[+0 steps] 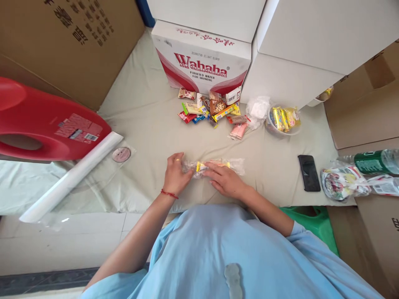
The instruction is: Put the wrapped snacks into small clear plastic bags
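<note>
Light-blue fabric of the person's shirt is filling the space nearest the camera, with a grey patch showing low on it. Just beyond, a yellow-ended snack packet is lying on the cloth-covered bench, between the two hands, on or inside a strip of clear plastic that is stretching out to either side of it. The left hand, wearing a red bracelet, is curving at the strip's left end, its thumb and fingers standing apart. The right hand is reaching over the packet, its fingers extending slightly spread across it and covering its middle; whether they are pinching the plastic, I cannot tell.

Farther back, a pile of wrapped snacks is lying before a Wahaha water carton. To its right, a crumpled plastic bag is sitting beside a clear round tub of yellow packets. A black phone is lying near the bench's right end. On the left, a white roll is resting diagonally beside a red jug.
</note>
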The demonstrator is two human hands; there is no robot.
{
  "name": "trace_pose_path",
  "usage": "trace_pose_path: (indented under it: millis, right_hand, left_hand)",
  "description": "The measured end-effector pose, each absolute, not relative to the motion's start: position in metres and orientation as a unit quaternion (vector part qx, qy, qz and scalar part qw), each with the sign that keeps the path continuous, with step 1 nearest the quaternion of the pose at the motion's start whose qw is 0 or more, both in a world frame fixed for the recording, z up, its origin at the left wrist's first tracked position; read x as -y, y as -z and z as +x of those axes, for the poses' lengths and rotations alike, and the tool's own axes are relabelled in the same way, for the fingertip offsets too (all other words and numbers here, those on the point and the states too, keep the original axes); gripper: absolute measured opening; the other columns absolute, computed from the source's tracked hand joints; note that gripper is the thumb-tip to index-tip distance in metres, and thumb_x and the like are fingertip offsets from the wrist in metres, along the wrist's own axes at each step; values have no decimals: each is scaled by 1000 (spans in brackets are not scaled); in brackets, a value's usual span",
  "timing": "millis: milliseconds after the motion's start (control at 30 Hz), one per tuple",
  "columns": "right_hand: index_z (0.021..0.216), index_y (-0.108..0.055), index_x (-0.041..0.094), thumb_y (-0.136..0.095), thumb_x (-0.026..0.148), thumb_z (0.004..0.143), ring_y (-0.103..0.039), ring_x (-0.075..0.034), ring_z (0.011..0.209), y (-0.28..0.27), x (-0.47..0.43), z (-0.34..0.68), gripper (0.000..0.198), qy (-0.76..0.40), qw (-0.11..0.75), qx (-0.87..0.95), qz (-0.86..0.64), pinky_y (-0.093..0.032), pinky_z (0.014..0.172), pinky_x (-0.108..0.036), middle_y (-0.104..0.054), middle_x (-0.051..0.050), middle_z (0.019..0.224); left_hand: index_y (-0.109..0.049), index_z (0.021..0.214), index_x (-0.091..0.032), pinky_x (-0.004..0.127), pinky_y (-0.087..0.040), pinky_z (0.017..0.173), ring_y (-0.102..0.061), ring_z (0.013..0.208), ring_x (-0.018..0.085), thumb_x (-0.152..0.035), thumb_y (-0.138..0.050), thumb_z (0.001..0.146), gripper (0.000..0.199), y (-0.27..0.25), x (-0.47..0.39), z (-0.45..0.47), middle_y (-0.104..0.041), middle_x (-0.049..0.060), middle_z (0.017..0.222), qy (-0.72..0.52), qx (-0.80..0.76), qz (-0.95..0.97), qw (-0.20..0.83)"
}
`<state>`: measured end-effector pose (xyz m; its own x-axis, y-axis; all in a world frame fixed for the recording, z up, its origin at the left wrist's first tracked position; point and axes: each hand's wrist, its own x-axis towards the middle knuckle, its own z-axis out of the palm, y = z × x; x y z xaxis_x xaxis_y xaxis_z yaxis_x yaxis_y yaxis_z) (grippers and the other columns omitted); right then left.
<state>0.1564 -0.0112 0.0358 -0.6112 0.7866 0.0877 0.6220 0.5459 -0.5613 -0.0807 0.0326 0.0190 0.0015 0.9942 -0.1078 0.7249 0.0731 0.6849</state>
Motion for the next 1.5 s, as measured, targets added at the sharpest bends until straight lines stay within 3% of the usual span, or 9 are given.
trace_pose_path:
  millis: [200, 433, 633, 833, 967, 1067, 1233, 1367, 1500]
  right_hand:
    - [133, -70, 22, -47, 13, 102, -57, -25, 141, -30, 11, 152, 40, -290, 194, 830, -436, -49, 116, -44, -56, -11, 157]
    - [131, -70, 13, -47, 17, 102, -57, -28, 141, -29, 12, 141, 37, -332, 225, 803, -441, -49, 116, -47, -56, -19, 155]
    - [117, -74, 25, -49, 31, 106, -65, -22, 128, -52, 29, 190, 28, -337, 328, 689, -551, -55, 109, -44, -68, -10, 139]
    - [123, -69, 16, -66, 52, 92, -60, -34, 116, -37, 40, 223, 47, -191, 265, 602, -729, -52, 103, -57, -68, -19, 125]
    - [96, -69, 21, -62, 44, 91, -63, -30, 106, -31, 52, 219, 24, -256, 241, 612, -709, -54, 97, -51, -68, -13, 110]
    - [91, -60, 24, -58, 45, 92, -66, -22, 80, -46, 57, 213, 21, -338, 291, 540, -714, -57, 70, -36, -68, -6, 90]
    - [86, -52, 26, -65, 48, 88, -53, -13, 46, -72, 29, 183, 26, -461, 349, 461, -673, -42, 44, -24, -56, 7, 61]
    - [84, -53, 25, -61, 37, 90, -53, -14, 44, -66, -9, 147, 16, -502, 326, 449, -664, -42, 45, -24, -56, 8, 54]
    - [89, -62, 22, -54, 25, 98, -66, -18, 67, -59, -20, 124, 12, -356, 228, 577, -699, -53, 68, -30, -70, -2, 72]
  left_hand:
    - [-72, 84, -21, 31, -57, 76, -67, 74, 17, -34, -64, 79, 16, -46, -12, -86, -72, 2, 86, -286, -698, 554, 351]
    - [-73, 116, -15, 37, -58, 96, -69, 106, 23, -29, -52, 95, 33, -52, 0, -25, -72, 12, 115, -295, -559, 709, 314]
    - [-52, 153, -12, 50, -44, 112, -52, 141, 34, -20, -50, 95, 59, -30, 20, -8, -55, 20, 156, -139, -506, 837, 154]
    - [-49, 156, -10, 48, -42, 107, -51, 144, 32, -16, -43, 98, 59, -13, 25, -9, -50, 18, 162, -102, -489, 862, 85]
    - [-46, 158, -9, 52, -42, 106, -50, 145, 34, -18, -39, 100, 59, -5, 25, -8, -46, 20, 164, -104, -490, 862, 74]
    - [-45, 159, -11, 53, -42, 107, -48, 146, 34, -18, -40, 100, 59, -2, 27, -7, -45, 19, 165, -102, -491, 861, 80]
    - [-46, 159, -13, 56, -42, 110, -48, 147, 34, -15, -38, 100, 59, -1, 29, -5, -43, 19, 167, -98, -486, 864, 88]
    - [-55, 152, -13, 59, -35, 120, -47, 150, 33, -14, -38, 101, 54, 6, 29, -4, -47, 20, 163, -124, -468, 871, 90]
    - [-56, 151, -11, 55, -34, 126, -47, 151, 31, -14, -40, 99, 54, 19, 27, -10, -54, 20, 158, -165, -449, 873, 97]
